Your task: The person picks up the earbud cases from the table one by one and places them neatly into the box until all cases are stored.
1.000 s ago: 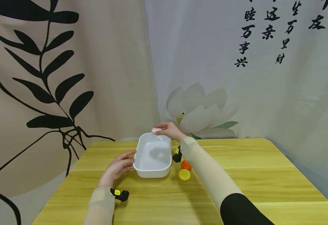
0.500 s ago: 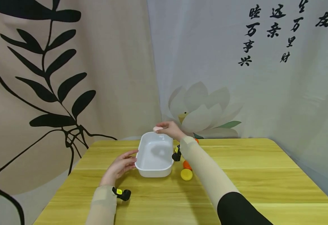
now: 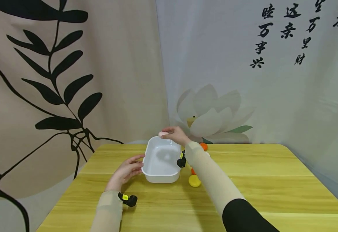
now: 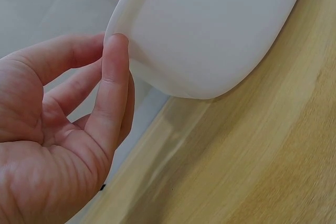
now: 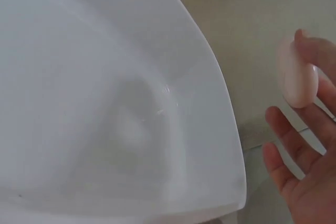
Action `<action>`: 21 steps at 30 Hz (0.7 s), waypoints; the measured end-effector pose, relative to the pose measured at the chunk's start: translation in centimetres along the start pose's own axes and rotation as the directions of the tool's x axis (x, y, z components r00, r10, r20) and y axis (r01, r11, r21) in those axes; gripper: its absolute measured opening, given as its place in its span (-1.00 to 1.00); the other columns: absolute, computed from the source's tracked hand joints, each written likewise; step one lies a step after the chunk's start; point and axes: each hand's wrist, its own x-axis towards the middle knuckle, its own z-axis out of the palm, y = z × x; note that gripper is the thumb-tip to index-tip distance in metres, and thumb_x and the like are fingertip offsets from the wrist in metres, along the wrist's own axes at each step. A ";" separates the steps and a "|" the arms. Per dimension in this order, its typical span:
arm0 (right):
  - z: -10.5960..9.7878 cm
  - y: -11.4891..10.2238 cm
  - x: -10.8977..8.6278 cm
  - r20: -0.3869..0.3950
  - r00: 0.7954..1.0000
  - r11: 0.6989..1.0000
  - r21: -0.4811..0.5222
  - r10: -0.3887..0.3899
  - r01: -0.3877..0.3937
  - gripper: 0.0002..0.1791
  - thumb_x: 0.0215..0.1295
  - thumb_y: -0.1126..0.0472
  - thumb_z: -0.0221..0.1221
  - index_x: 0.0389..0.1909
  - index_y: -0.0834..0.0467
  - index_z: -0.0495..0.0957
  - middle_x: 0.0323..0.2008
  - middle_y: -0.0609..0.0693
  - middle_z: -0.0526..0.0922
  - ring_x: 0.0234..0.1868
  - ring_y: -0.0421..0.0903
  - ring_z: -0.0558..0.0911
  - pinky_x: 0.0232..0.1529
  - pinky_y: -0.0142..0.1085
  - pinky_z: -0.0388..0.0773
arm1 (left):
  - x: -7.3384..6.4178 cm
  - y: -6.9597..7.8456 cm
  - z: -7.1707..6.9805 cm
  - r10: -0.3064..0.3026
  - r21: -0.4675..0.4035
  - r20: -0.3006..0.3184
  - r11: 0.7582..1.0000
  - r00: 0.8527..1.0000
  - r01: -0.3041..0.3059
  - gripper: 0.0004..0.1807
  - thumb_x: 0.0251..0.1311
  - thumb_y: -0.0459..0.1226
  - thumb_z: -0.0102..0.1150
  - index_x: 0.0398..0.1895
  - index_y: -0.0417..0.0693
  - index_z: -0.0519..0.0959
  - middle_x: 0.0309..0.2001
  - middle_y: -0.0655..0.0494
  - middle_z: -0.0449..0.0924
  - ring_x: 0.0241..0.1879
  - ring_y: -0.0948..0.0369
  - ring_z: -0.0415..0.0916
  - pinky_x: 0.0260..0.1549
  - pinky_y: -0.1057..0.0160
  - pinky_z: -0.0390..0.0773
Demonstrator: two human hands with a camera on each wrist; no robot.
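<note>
A white rectangular basin (image 3: 160, 161) stands on the wooden table, its inside bare apart from a soft shadow. My left hand (image 3: 127, 170) is at its left side; in the left wrist view the fingertips (image 4: 116, 51) pinch the rim. Beyond the basin's far right corner, my right hand (image 3: 176, 134) holds a smooth pale pink oval object (image 5: 297, 74) between thumb and fingers. This object (image 3: 163, 134) is apart from the basin wall in the right wrist view, with the two lower fingers spread away from it.
Right of the basin lie a yellow round piece (image 3: 194, 181) and an orange one (image 3: 193, 171) partly hidden by my right forearm. Another orange piece (image 3: 204, 146) and a white one (image 3: 207, 154) show behind the forearm. A printed curtain (image 3: 128, 80) hangs behind the wooden table (image 3: 273, 187).
The whole head view has slid slightly rightward. My right forearm has shifted a little left against the table, uncovering the far orange and white pieces. Both hands keep their holds.
</note>
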 end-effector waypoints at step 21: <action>1.4 0.8 0.6 -0.111 0.993 0.999 -0.003 0.034 -0.034 -0.58 0.15 0.15 0.37 0.03 0.21 0.63 0.00 0.06 0.65 0.03 -0.05 0.54 0.08 -0.20 0.48 | 0.0 0.0 0.1 -0.003 0.010 0.018 1.000 1.000 0.003 -0.40 0.34 -0.43 0.07 0.42 -0.30 0.19 -0.18 0.02 0.53 -0.35 0.22 0.56 -0.26 0.33 0.62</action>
